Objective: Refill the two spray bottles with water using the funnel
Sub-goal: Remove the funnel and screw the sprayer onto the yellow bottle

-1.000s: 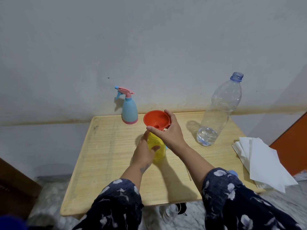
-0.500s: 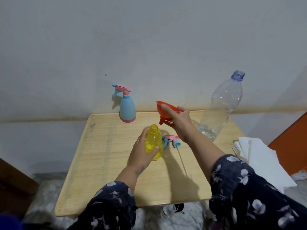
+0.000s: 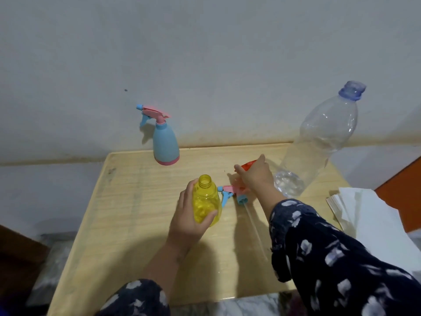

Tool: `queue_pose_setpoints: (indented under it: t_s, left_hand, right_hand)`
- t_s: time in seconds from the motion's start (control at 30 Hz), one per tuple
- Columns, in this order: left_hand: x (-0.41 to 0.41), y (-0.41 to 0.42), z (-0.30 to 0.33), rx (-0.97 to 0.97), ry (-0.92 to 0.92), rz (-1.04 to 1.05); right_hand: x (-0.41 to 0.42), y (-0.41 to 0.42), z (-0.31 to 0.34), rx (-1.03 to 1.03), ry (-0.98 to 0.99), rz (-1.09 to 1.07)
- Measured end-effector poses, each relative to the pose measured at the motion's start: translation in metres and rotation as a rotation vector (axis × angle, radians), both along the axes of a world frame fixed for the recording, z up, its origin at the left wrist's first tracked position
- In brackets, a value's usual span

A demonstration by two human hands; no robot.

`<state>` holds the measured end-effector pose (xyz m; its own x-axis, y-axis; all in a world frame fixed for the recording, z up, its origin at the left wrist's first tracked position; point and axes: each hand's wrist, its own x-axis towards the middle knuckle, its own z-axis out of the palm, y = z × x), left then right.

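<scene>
The person is working on the yellow spray bottle (image 3: pixel 206 202), which is standing upright and uncapped near the middle of the table (image 3: pixel 127 215). The left hand (image 3: pixel 190 221) is gripping it, fingers (image 3: pixel 208 216) and thumb curled round its lower body, leaving the open neck clear above them. Its spray head (image 3: pixel 232 193), with the dip tube trailing toward the person, is lying on the table just beside the bottle's right side.

The right hand (image 3: pixel 256 175) is reaching past the spray head toward the back right of the table and is holding the red funnel (image 3: pixel 248 165), of which only a sliver is showing beyond the knuckles. The fingers of that hand appear closed over it, though how they are pinching it cannot be made out. The funnel is sitting low over the table, well apart from the yellow neck and near the base of the big clear water bottle (image 3: pixel 319 142), which is holding only a little water at the bottom.

By the look of it, the funnel is being put aside, so the step in hand is probably finishing off this bottle. The next move would then call for picking up the spray head, feeding the tube into the neck and screwing it tight while the left hand is steadying the body. The blue spray bottle (image 3: pixel 164 142), capped, is standing at the back edge.
</scene>
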<state>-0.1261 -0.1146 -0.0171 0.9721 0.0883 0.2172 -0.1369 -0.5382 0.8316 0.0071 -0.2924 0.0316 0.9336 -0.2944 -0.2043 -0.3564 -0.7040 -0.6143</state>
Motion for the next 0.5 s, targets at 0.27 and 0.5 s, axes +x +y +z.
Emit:
queue_pose_setpoints:
  t_s: [0.27,0.5]
  left_hand:
    - [0.004,0.001,-0.005,-0.022,-0.023,0.012]
    - [0.003,-0.002,-0.003,-0.012,-0.068,0.0]
  right_hand:
    - [-0.007,0.003,-0.011,-0.134,-0.066,-0.014]
    - [-0.052,0.012,-0.02,-0.342,-0.352,0.29]
